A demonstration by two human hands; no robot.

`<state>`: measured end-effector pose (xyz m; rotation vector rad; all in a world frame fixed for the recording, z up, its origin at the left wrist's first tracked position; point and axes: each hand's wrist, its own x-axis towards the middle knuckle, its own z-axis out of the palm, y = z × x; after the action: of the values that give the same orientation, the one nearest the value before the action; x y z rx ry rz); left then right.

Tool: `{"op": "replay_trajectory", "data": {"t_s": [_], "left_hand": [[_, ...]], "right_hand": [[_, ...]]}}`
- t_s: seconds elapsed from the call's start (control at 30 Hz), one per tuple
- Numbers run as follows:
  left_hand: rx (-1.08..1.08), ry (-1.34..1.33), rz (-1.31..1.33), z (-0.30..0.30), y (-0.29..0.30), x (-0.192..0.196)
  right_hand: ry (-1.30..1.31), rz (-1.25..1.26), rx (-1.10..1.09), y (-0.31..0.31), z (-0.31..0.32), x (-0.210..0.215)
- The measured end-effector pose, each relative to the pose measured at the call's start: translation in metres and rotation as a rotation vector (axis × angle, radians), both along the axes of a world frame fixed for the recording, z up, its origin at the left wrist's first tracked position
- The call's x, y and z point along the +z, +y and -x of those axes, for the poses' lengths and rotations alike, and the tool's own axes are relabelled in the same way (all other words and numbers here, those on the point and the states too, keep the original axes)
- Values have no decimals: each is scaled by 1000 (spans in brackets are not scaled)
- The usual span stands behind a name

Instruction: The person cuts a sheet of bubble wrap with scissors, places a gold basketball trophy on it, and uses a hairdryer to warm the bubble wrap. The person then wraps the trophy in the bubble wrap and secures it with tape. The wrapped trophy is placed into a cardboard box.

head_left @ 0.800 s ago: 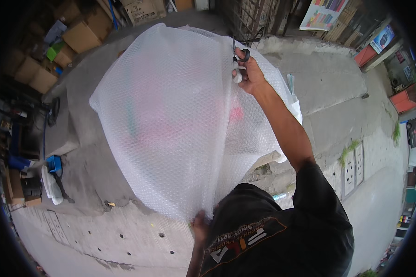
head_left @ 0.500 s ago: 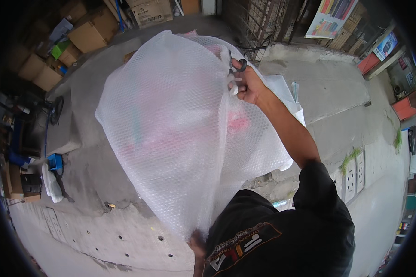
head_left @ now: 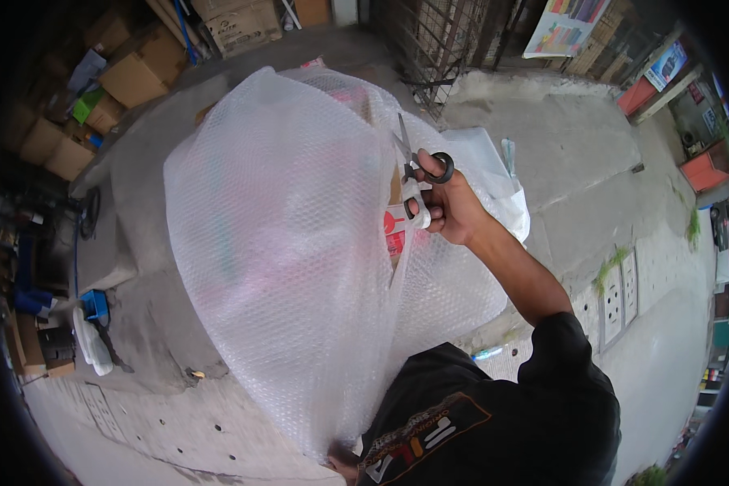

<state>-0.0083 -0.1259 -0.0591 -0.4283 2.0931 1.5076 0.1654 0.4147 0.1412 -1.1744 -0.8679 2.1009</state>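
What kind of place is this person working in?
Probably an outdoor yard or alley beside a shop or storeroom: bare concrete ground, stacked cardboard boxes along one side, and a metal grille. The right hand cuts bubble wrap with scissors.

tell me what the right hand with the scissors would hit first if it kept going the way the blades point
Most likely the bubble wrap sheet: the right hand holds the scissors with blades aimed up and away along its cut edge. Beyond that stands a metal grate, though depth is unclear.
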Motion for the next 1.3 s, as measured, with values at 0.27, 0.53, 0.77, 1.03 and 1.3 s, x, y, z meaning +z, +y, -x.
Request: {"op": "replay_trajectory", "data": {"t_s": [0.27,0.53,0.77,1.03,1.3], "left_hand": [[41,29,66,25,-4,3],[92,22,94,30,6,6],[130,24,106,30,-2,8],[198,36,120,27,-16,20],[300,-20,143,26,-23,34]], "right_hand": [[-138,105,-51,68,18,-15],[-67,162,127,25,26,-8],[5,59,48,52,39,-22],[14,-64,-80,4,61,-37],[-21,117,174,-17,62,-33]]}}
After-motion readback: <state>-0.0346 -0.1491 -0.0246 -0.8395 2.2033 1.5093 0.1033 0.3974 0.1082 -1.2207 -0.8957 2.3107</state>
